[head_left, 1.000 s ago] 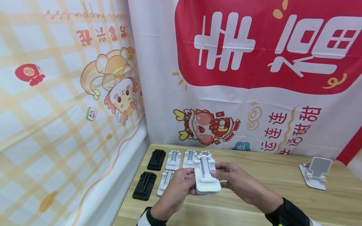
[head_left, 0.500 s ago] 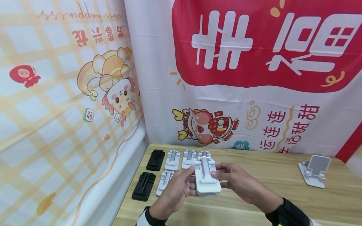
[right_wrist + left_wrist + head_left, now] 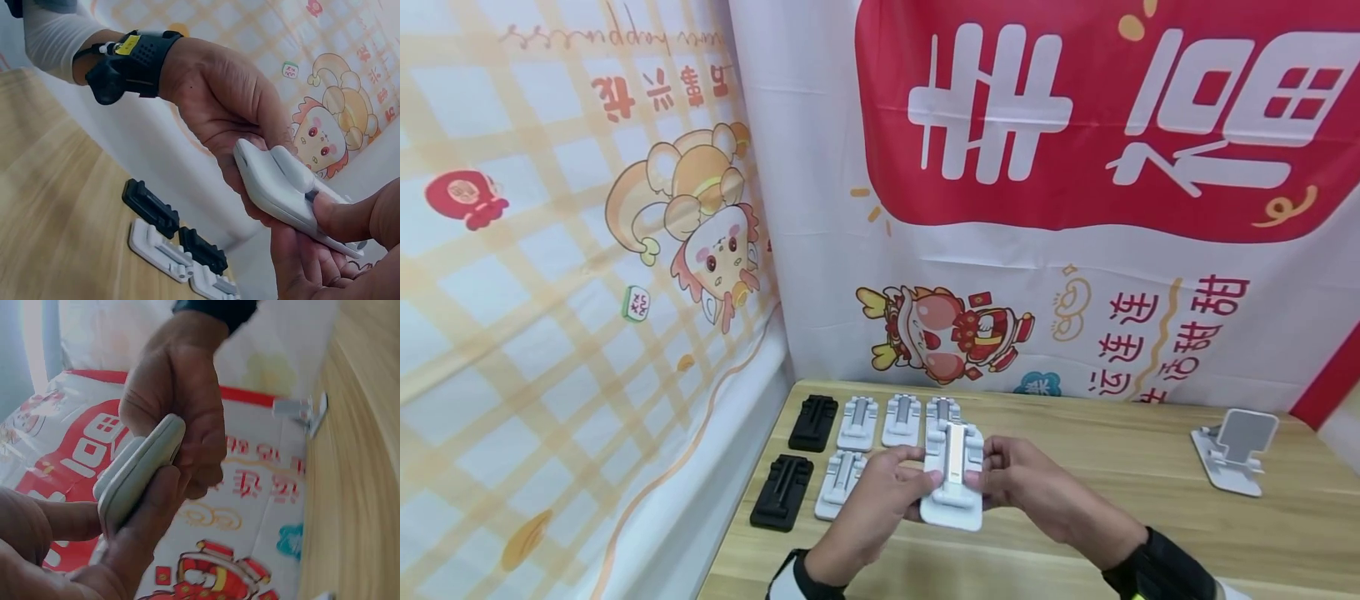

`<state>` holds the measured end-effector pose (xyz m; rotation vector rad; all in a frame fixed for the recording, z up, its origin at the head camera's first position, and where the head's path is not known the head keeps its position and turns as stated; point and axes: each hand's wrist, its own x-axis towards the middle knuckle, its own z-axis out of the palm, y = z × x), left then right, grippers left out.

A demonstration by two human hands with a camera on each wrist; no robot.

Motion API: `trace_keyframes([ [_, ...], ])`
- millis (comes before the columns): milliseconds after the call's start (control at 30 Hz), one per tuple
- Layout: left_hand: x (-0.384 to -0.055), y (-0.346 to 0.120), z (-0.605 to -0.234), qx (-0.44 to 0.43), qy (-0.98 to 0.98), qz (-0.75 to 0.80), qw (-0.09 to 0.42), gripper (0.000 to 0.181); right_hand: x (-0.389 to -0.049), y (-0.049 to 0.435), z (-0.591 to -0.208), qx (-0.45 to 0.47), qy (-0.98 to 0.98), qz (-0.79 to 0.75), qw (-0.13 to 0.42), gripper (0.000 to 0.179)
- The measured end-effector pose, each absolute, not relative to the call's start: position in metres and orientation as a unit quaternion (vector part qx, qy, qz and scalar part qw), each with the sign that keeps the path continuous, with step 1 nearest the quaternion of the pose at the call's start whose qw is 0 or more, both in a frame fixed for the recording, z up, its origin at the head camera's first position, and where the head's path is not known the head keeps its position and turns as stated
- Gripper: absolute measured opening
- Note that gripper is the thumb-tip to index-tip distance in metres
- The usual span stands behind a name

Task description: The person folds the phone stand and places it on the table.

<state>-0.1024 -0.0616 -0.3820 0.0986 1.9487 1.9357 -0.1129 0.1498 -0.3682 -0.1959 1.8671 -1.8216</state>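
Note:
A white folded phone stand (image 3: 951,510) with a grey strip down its middle is held up between both hands, tilted above the table. My left hand (image 3: 876,504) grips its left side, thumb on the front face and fingers behind. On the opposite side, my right hand (image 3: 1033,483) pinches the edge with the thumb in front. The left wrist view shows the phone stand (image 3: 140,475) edge-on, with the right hand (image 3: 178,394) beyond it. In the right wrist view, the right thumb presses on the phone stand (image 3: 281,187), and the left hand (image 3: 219,94) supports its far end.
Several folded stands lie in two rows at the table's left, including a black stand (image 3: 782,492) and a white stand (image 3: 857,423). An unfolded white stand (image 3: 1232,450) stands far right. A printed cloth (image 3: 820,208) hangs behind the wooden table (image 3: 1090,442).
The held phone stand has shifted slightly right and down, and its tilt has changed. My left thumb has come onto its front face. The stands on the table have stayed put.

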Motion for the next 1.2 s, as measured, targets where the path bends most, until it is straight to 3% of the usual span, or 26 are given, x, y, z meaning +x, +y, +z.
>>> trace_keyframes([
  [133,-0.101,-0.058,-0.379,0.022,0.785,0.600,0.153,0.055,-0.113,0.149,-0.374,-0.063,0.689,-0.670,0.270,0.047],
  [300,-0.089,-0.047,-0.378,0.048,0.913,0.394,0.092,0.094,-0.110,0.147,-0.377,-0.064,0.697,-0.660,0.274,0.046],
  [400,-0.085,-0.040,-0.382,0.076,0.957,0.275,0.051,0.106,-0.110,0.145,-0.377,-0.067,0.703,-0.649,0.282,0.052],
  [567,-0.084,-0.035,-0.384,0.082,0.973,0.217,0.022,0.100,-0.111,0.142,-0.380,-0.066,0.709,-0.639,0.289,0.056],
  [733,-0.091,-0.035,-0.398,0.084,0.976,0.201,-0.017,0.085,-0.113,0.142,-0.391,-0.071,0.731,-0.628,0.257,0.050],
  [867,-0.106,-0.043,-0.429,0.067,0.977,0.195,-0.052,0.072,-0.120,0.165,-0.407,-0.058,0.781,-0.588,0.202,0.047],
  [967,-0.122,-0.052,-0.452,0.043,0.977,0.206,-0.042,0.067,-0.131,0.204,-0.421,-0.037,0.836,-0.530,0.136,0.046],
  [1200,-0.151,-0.067,-0.485,0.020,0.976,0.216,-0.022,0.058,-0.169,0.334,-0.456,-0.061,0.958,-0.260,-0.105,0.026],
])
